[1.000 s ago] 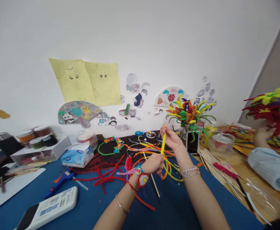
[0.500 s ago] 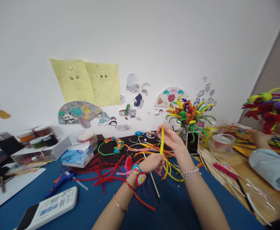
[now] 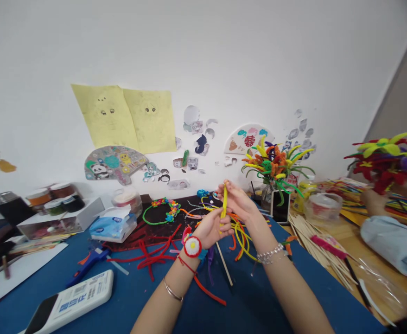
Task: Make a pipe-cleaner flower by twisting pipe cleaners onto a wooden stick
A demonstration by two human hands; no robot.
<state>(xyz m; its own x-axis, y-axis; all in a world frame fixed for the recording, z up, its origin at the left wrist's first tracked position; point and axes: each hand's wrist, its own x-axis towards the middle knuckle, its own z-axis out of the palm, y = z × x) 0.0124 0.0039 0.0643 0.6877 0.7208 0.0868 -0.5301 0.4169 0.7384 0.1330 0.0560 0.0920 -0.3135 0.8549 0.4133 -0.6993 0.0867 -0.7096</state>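
Observation:
Between my two hands a yellow pipe cleaner [image 3: 225, 200] stands nearly upright, apparently doubled over. My left hand [image 3: 213, 227] is closed round its lower part, the fingers curled. At the upper end my right hand [image 3: 237, 200] pinches it between thumb and fingers. Beneath the hands lie loose yellow pipe cleaners [image 3: 242, 236] mixed with orange ones. A thin wooden stick [image 3: 224, 264] lies on the blue table mat [image 3: 252, 297] under my wrists. Red pipe cleaners [image 3: 155, 257] are scattered to the left of my left hand.
A vase of pipe-cleaner flowers [image 3: 275, 167] stands behind my right hand. At left are a tissue pack [image 3: 115, 225], a blue glue gun [image 3: 88, 266] and a white box-shaped device [image 3: 73, 299]. On the right, wooden sticks [image 3: 320, 246] lie near another person holding a flower bouquet [image 3: 386, 162].
Both hands have shifted left with the yellow pipe cleaner, and my left hand has turned so its fingers show. The other person's bouquet has moved slightly left.

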